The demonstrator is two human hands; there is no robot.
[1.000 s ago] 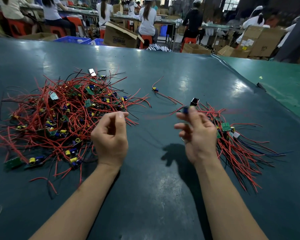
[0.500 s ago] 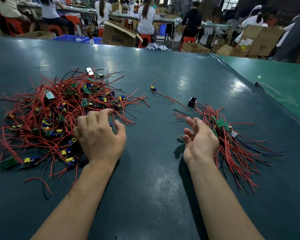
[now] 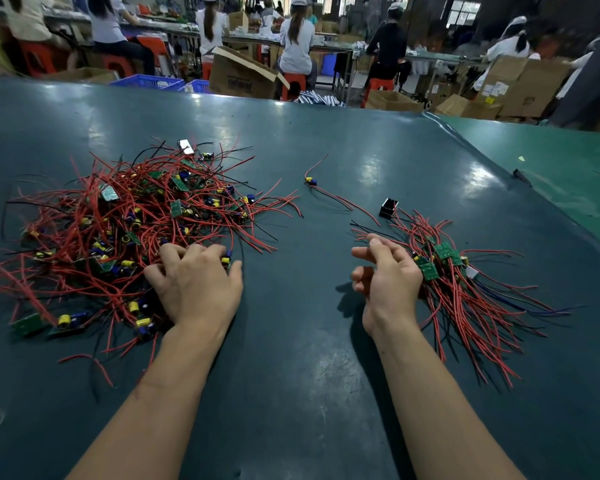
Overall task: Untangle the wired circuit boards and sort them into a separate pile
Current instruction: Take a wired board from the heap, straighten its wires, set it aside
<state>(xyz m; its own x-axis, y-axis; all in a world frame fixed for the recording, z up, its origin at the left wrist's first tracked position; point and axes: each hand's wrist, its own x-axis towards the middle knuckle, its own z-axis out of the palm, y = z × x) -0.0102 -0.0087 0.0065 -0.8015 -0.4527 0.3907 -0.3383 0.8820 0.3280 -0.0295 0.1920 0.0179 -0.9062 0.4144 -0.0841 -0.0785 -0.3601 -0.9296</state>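
- Head view: the tangled pile [image 3: 128, 237] of wired circuit boards lies on the counter [image 3: 309, 341] to the left, under the left hand [image 3: 196, 285], whose fingers are spread and dug into its near edge.
- Sorted pile [image 3: 464, 282] lies right, wires trailing toward the person; the right hand [image 3: 386, 277] is beside it, loosely curled, holding nothing.

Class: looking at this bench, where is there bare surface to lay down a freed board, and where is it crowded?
Bare: between left hand and right hand. Crowded: tangled pile, sorted pile.
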